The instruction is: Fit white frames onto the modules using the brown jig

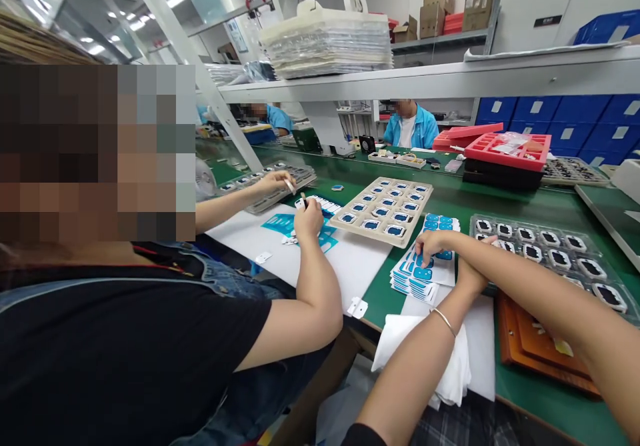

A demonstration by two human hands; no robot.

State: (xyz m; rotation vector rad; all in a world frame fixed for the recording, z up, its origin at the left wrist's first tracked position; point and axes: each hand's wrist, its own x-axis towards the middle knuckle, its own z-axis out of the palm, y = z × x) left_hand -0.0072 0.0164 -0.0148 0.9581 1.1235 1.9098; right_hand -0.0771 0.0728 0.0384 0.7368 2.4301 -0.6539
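My arms cross at the wrists, the right over the left. My right hand (434, 243) has its fingers bent down onto a sheet of blue stickers (443, 267), pinching it at the top of a fanned stack of sticker sheets (411, 279). Beyond the right wrist, my left hand (477, 269) reaches toward the near-left edge of a clear plastic tray (583, 243) holding white-framed parts with dark centres. My right arm covers most of it, so its fingers are largely hidden. A beige tray (423, 201) of similar blue-centred parts lies beyond the stack.
A co-worker's hands (309, 218) handle small parts over a white sheet (345, 274) at left. A wooden block (515, 346) and white cloth (395, 339) lie near my forearms. A red divided box (505, 149) stands farther back. An overhead shelf (425, 81) spans the bench.
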